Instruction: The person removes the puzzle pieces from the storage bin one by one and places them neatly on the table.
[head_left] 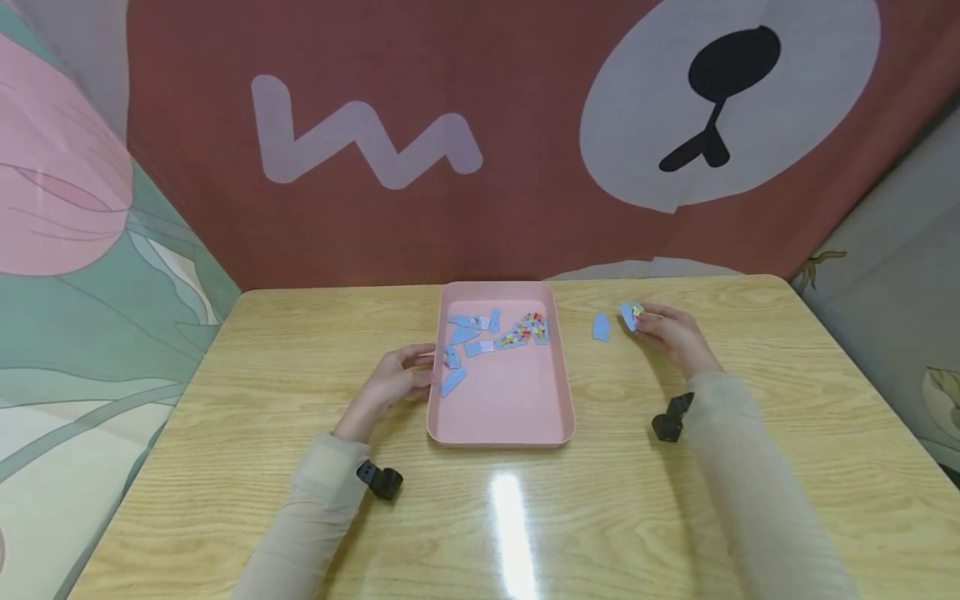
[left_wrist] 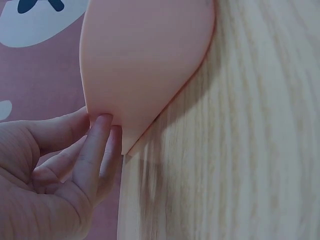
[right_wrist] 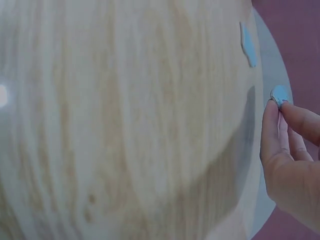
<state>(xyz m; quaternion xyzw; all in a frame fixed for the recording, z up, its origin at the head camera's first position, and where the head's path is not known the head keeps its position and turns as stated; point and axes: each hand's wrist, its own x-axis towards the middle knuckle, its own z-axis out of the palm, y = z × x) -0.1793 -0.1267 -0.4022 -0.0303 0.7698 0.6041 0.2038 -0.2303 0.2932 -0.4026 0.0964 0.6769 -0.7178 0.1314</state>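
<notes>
A pink tray (head_left: 498, 417) lies on the table, with several flat, light-blue puzzle pieces (head_left: 465, 335) in its upper half. Some bear multicoloured printed patterns. My left hand (head_left: 393, 377) is at the tray's left side, its fingertips touching the outer wall (left_wrist: 145, 65). To the right of the tray, my right hand (head_left: 675, 337) pinches a blue puzzle piece (head_left: 628, 317) with a yellow patch between thumb and fingers, raised off the table. The fingers hide part of this piece (right_wrist: 280, 94). Left of that hand, a plain blue puzzle piece (head_left: 601, 327) lies on the wood.
The wooden table (head_left: 262, 467) ends at the back against a reddish-brown cloth (head_left: 525, 217) printed with a bear's muzzle. Patterned hangings (head_left: 67, 333) flank both sides. A black wrist camera (head_left: 381, 481) is on the left sleeve and another camera (head_left: 670, 421) on the right.
</notes>
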